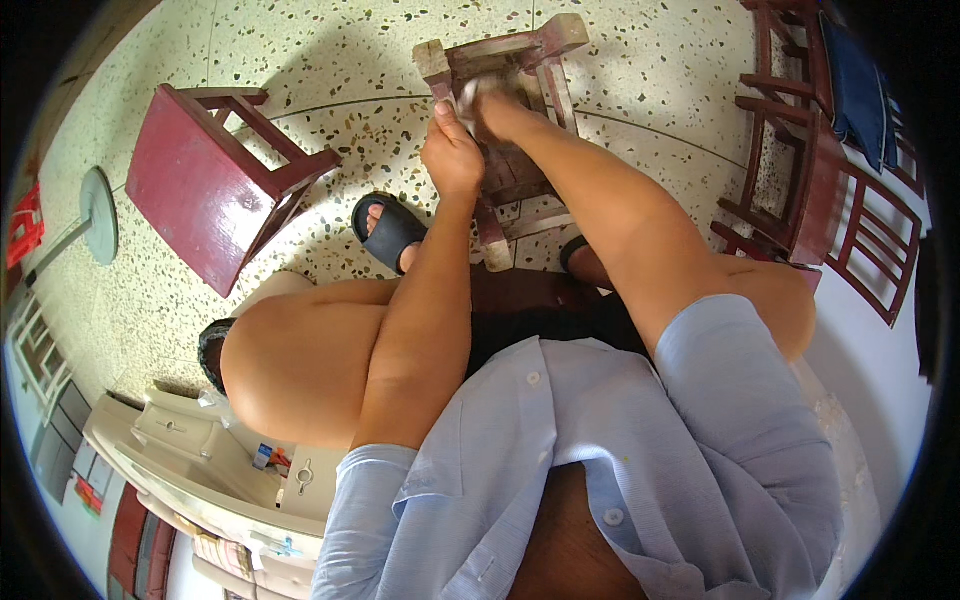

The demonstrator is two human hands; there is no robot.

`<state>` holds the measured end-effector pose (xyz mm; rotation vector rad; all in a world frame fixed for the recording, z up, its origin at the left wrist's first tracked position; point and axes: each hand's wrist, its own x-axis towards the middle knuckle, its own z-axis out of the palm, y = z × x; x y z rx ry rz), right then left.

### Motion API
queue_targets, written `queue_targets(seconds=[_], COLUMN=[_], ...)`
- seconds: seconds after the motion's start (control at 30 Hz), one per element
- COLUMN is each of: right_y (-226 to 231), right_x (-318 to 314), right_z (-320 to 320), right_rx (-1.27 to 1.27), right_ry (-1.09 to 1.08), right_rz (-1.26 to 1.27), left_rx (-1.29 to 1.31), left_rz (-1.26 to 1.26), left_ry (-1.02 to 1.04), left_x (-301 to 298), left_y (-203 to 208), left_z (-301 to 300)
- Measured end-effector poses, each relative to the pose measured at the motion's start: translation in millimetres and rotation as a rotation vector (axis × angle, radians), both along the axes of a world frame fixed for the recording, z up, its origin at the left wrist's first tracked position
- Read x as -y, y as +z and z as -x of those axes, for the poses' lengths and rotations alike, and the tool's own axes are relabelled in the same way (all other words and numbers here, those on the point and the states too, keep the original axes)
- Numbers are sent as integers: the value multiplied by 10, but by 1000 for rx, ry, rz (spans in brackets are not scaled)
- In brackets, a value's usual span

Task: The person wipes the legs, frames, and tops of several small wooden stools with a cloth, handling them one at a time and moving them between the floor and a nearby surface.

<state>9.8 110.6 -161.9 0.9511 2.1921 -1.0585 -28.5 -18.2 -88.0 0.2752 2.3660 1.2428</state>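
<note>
A small wooden stool (492,222) with worn dark-red paint and bare, scuffed leg ends lies tipped over in front of my knees. My left hand (453,152) is closed round one of its legs, the thumb pointing up along the wood. Inside the stool's frame, my right hand (497,115) presses against the wood with its fingers drawn together. Something pale shows at those fingertips, too blurred to name. The underside of the seat is partly hidden by my right forearm.
A glossy dark-red stool (205,185) lies on its side on the speckled floor to the left. Dark-red chairs (800,190) stand at the right, one with a blue cloth (858,95). A cream cabinet (180,435) is at lower left. Black slippers (392,235) are on my feet.
</note>
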Motion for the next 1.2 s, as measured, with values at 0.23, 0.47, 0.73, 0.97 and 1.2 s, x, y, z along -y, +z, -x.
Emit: queue_targets(seconds=[0.23, 0.47, 0.73, 0.97, 1.2], right_y=[365, 131, 137, 600, 586], right_x=[208, -56, 185, -23, -41], right_z=[-18, 128, -180, -11, -201], right_rx=[385, 66, 229, 360, -60], right_ry=[-179, -531, 389, 497, 850], right_rz=[-175, -481, 114, -37, -732], left_rx=[-41, 44, 9, 114, -8], left_rz=[-24, -80, -35, 13, -38], left_ry=[38, 24, 34, -7, 52], left_x=[15, -97, -37, -38, -42], left_y=[-172, -33, 43, 115, -37], left_z=[54, -100, -25, 21, 34])
